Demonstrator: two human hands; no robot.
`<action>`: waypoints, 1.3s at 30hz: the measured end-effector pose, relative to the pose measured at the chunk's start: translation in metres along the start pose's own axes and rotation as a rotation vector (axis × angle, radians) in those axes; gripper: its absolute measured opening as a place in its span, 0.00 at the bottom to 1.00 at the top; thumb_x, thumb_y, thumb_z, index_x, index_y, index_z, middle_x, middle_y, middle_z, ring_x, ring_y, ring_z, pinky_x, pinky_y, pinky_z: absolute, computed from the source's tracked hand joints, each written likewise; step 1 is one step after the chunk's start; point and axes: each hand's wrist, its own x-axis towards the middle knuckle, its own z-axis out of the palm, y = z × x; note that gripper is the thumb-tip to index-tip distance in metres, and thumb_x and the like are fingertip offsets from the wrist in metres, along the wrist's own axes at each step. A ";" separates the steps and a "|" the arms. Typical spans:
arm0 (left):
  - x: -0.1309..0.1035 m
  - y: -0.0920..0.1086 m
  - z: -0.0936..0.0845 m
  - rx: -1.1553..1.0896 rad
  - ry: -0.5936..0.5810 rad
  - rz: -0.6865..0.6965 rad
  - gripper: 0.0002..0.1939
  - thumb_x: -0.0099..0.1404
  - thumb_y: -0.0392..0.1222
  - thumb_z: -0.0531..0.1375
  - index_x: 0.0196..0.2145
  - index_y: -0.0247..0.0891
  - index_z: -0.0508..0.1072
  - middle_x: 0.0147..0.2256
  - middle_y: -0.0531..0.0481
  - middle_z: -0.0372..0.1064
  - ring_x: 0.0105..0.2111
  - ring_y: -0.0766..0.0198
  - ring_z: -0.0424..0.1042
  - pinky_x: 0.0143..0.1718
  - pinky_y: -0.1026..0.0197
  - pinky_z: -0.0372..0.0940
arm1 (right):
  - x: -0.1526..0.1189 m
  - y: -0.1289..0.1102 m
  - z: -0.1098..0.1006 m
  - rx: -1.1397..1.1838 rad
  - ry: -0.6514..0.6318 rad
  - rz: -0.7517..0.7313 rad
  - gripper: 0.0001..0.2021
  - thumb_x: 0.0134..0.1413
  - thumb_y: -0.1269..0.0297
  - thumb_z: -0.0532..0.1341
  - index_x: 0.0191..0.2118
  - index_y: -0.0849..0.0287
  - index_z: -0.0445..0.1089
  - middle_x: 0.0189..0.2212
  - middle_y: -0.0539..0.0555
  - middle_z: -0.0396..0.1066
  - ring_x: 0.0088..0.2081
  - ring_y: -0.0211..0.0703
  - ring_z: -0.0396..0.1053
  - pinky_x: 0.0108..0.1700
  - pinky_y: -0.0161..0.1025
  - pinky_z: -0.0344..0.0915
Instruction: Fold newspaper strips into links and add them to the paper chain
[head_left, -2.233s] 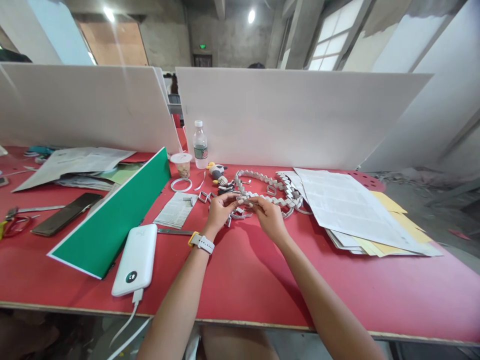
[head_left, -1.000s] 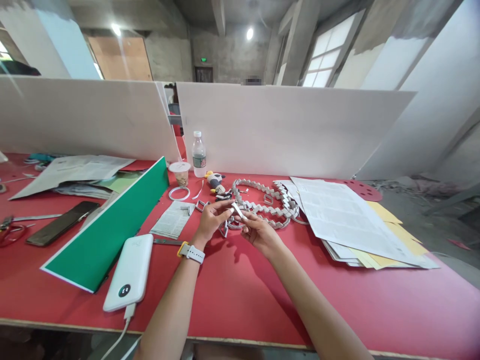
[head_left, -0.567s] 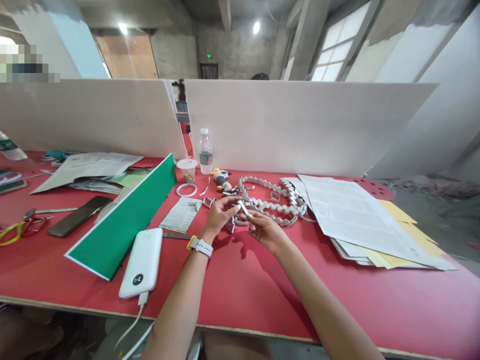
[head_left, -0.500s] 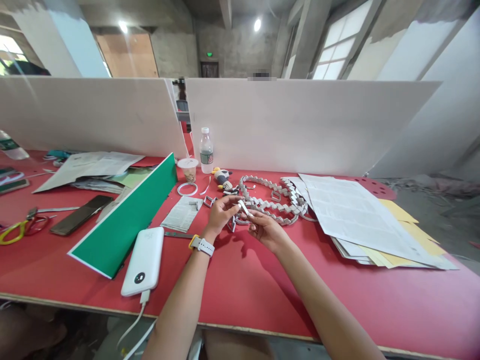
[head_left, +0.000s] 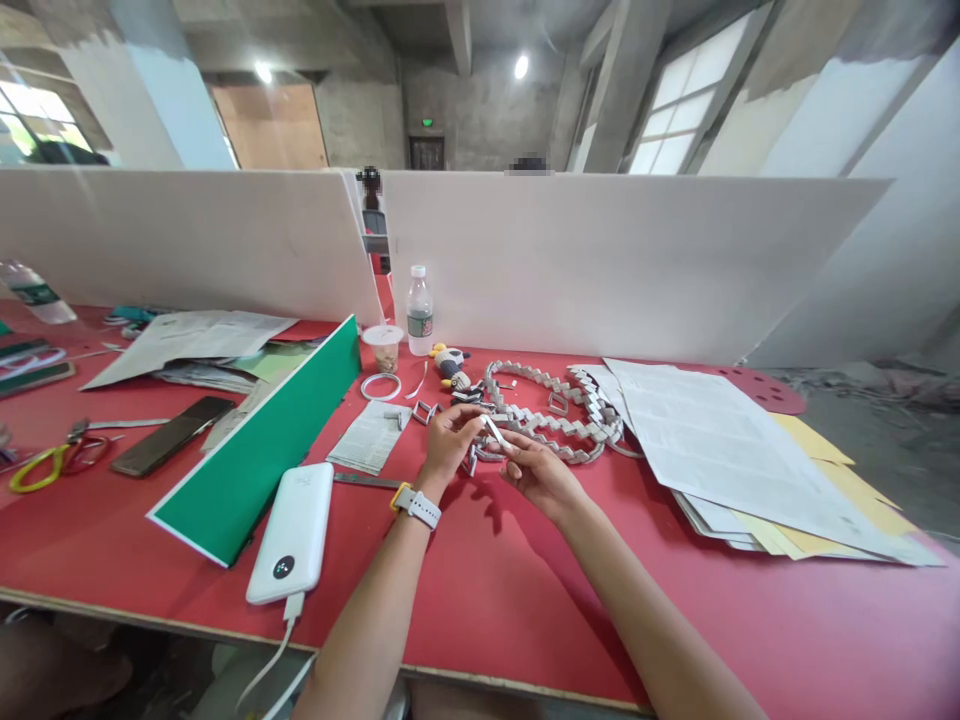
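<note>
Between my hands, above the red table, is a small folded white paper strip (head_left: 493,432). My left hand (head_left: 451,440), with a watch on its wrist, pinches the strip's upper left end. The fingers of my right hand (head_left: 541,474) are closed on its lower right end. Just behind them a long zigzag chain of folded grey-white paper (head_left: 555,425) lies in loops. A small toy bird (head_left: 450,367) sits behind my left hand, and a folded paper link (head_left: 424,412) lies to its left.
On the left are a white power bank (head_left: 292,535), a green divider board (head_left: 262,450), a phone (head_left: 172,436) and scissors (head_left: 45,468). A bottle (head_left: 420,318) and cup (head_left: 385,347) stand behind; papers (head_left: 735,450) lie at the right.
The view has shifted slightly, so things sit a little lower and further right. Both hands still hold the strip, which has tilted a little.
</note>
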 end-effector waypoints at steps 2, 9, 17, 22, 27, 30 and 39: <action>0.000 0.000 0.001 -0.042 -0.009 -0.050 0.10 0.53 0.41 0.59 0.32 0.36 0.76 0.27 0.51 0.73 0.24 0.68 0.69 0.25 0.66 0.65 | 0.000 0.002 0.002 0.009 -0.004 -0.041 0.12 0.38 0.73 0.67 0.34 0.60 0.74 0.29 0.51 0.76 0.14 0.24 0.57 0.23 0.28 0.61; -0.002 -0.005 0.002 -0.266 -0.198 -0.143 0.22 0.54 0.41 0.57 0.47 0.36 0.70 0.40 0.46 0.72 0.32 0.65 0.71 0.31 0.64 0.67 | 0.000 0.006 0.005 -0.049 0.056 -0.173 0.18 0.33 0.67 0.70 0.37 0.58 0.72 0.25 0.48 0.74 0.16 0.29 0.62 0.24 0.32 0.63; -0.001 -0.007 0.005 -0.517 -0.345 -0.262 0.24 0.53 0.42 0.58 0.48 0.37 0.66 0.45 0.44 0.69 0.42 0.59 0.70 0.38 0.61 0.66 | -0.002 0.007 0.008 -0.156 0.116 -0.307 0.21 0.35 0.61 0.69 0.40 0.58 0.70 0.30 0.48 0.75 0.16 0.30 0.65 0.25 0.34 0.64; 0.000 0.000 0.000 -0.489 -0.356 -0.252 0.22 0.50 0.39 0.61 0.45 0.37 0.70 0.47 0.43 0.68 0.44 0.58 0.70 0.42 0.59 0.66 | -0.004 0.004 0.006 -0.213 0.161 -0.373 0.19 0.38 0.60 0.68 0.40 0.58 0.70 0.33 0.50 0.74 0.17 0.30 0.64 0.27 0.35 0.66; 0.006 -0.005 -0.003 -0.200 -0.174 -0.154 0.21 0.47 0.37 0.67 0.41 0.37 0.73 0.41 0.46 0.72 0.39 0.62 0.71 0.37 0.63 0.66 | -0.003 -0.005 -0.003 -0.258 0.272 -0.460 0.16 0.38 0.60 0.66 0.37 0.58 0.69 0.28 0.48 0.73 0.18 0.30 0.63 0.28 0.36 0.66; 0.007 -0.010 -0.001 -0.127 -0.181 -0.128 0.21 0.48 0.42 0.67 0.40 0.36 0.73 0.37 0.46 0.73 0.37 0.62 0.72 0.35 0.63 0.66 | -0.001 -0.003 -0.003 -0.341 0.276 -0.490 0.15 0.40 0.59 0.65 0.37 0.59 0.69 0.26 0.48 0.72 0.18 0.32 0.63 0.27 0.37 0.67; -0.002 -0.010 0.011 -0.128 -0.039 -0.085 0.15 0.51 0.50 0.65 0.25 0.35 0.71 0.21 0.56 0.64 0.21 0.73 0.61 0.23 0.69 0.58 | -0.004 0.010 0.008 -0.700 0.276 -0.653 0.12 0.50 0.58 0.57 0.38 0.59 0.68 0.27 0.51 0.73 0.17 0.36 0.66 0.24 0.37 0.64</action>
